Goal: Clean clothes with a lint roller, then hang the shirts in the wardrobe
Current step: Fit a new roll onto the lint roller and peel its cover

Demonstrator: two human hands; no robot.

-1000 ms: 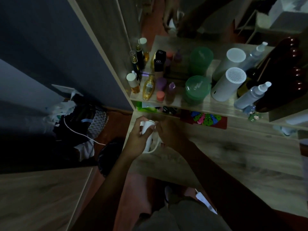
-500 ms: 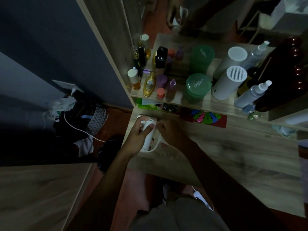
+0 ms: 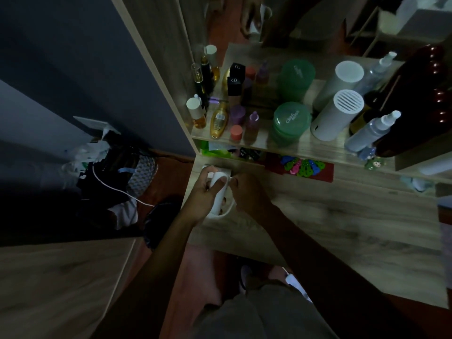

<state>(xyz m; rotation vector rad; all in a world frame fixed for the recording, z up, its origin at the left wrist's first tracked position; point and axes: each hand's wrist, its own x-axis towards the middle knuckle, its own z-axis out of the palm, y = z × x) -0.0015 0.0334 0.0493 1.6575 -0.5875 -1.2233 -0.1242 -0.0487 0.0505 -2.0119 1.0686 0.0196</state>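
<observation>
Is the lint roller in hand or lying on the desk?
In hand: the left hand grips the white lint roller, thumb on top.

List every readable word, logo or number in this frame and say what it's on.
"CD": black cap.
"Cha…": green jar lid; the rest is blurred.
Label on the golden bottle: too small to read.
No text shows on the lint roller in the left hand.

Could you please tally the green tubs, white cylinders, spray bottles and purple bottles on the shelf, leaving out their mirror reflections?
Green tubs: 1
White cylinders: 1
Spray bottles: 1
Purple bottles: 2
Total: 5
</observation>
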